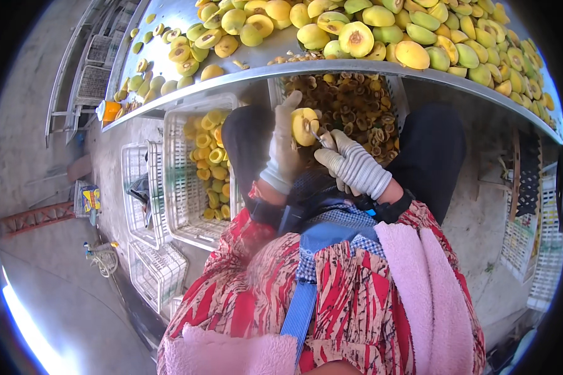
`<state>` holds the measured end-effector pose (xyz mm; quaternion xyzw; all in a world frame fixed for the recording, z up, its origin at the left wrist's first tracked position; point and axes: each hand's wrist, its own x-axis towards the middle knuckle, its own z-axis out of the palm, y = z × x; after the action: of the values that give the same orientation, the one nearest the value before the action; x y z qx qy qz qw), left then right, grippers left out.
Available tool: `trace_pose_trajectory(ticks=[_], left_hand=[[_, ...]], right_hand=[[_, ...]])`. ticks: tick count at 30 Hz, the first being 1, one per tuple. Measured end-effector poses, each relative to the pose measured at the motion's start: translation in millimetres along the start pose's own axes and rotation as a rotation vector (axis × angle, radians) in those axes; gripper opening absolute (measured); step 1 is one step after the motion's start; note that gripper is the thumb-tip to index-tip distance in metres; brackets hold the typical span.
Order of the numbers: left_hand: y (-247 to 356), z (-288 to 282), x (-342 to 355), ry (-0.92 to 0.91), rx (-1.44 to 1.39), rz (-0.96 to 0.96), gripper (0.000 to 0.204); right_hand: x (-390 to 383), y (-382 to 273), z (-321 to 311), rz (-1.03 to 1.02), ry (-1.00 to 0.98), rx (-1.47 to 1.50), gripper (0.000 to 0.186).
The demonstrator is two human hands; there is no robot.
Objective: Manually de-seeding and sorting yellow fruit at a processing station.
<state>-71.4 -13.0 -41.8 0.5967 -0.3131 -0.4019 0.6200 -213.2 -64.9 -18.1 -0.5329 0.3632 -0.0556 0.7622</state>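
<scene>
My left hand (283, 142), in a whitish work glove, is closed round a yellow peach half (303, 128), its cut face turned toward my right. My right hand (355, 165), in a striped grey-white glove, grips a small metal pitting tool (321, 135). The tool's tip meets the cut face of the peach half; its handle is hidden in my fingers. Both hands are above my lap, just in front of the table edge. Beneath and beyond them stands a crate of brown peach pits and scraps (350, 103).
Many halved peaches (419, 37) are heaped on the metal table (281, 42) ahead. Left of my knees, a white crate (182, 187) holds yellow peach halves (214, 169). More white crates (157, 272) stand farther left. An orange container (109, 111) sits at the table's left corner.
</scene>
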Motion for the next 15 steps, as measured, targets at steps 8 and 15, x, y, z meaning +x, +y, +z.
trace_pose_trajectory(ticks=[8,15], left_hand=[[21,8,-12,0.093,-0.332,-0.203,0.070],[9,11,-18,0.149,-0.309,-0.069,0.063]], right_hand=[[9,26,17,-0.463,0.136,-0.185,0.021],[11,34,17,-0.533,0.112,-0.284,0.020]])
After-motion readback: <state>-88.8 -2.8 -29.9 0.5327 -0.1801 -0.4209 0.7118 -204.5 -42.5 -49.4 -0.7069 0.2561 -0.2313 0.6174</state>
